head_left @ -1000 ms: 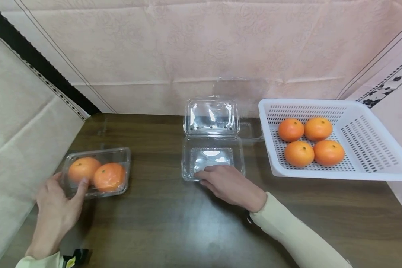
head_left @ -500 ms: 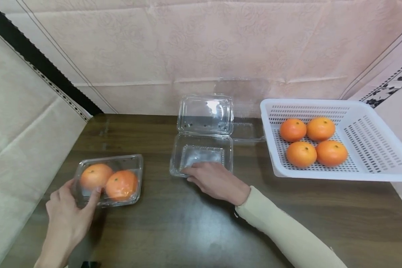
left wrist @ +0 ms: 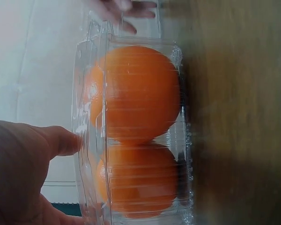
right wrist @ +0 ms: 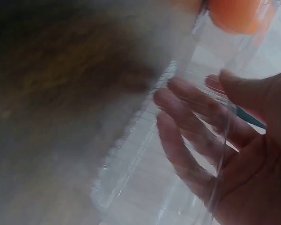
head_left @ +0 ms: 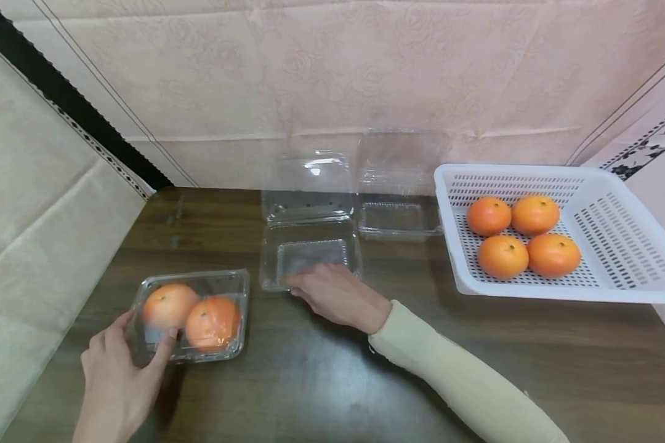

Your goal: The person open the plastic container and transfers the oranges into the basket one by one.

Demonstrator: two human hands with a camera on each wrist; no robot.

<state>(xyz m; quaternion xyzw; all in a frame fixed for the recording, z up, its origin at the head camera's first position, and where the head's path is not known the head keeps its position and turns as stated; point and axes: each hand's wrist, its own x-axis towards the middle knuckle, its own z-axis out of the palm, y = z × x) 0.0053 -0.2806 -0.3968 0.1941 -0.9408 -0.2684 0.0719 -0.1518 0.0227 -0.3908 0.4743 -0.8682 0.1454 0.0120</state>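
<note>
In the head view my left hand (head_left: 119,375) holds a lidded clear plastic clamshell box (head_left: 234,284) by its near left corner, thumb at the front. Two oranges (head_left: 170,306) sit inside it; the left wrist view shows the thumb against the clear plastic. My right hand (head_left: 335,295) grips the front wall of an open, empty clamshell box (head_left: 312,246), whose lid (head_left: 310,184) stands up behind it. Through the clear wall in the right wrist view, several fingers (right wrist: 192,122) show.
A second open clear clamshell (head_left: 390,217) stands behind, to the right of the gripped one. Farther right, a white perforated basket (head_left: 615,294) holds several oranges (head_left: 554,255). A cloth-covered wall (head_left: 310,74) rises at the table's back edge.
The open clamshell has slid left with my right hand, uncovering more of the other open one. My left hand has brought the filled box right and nearer.
</note>
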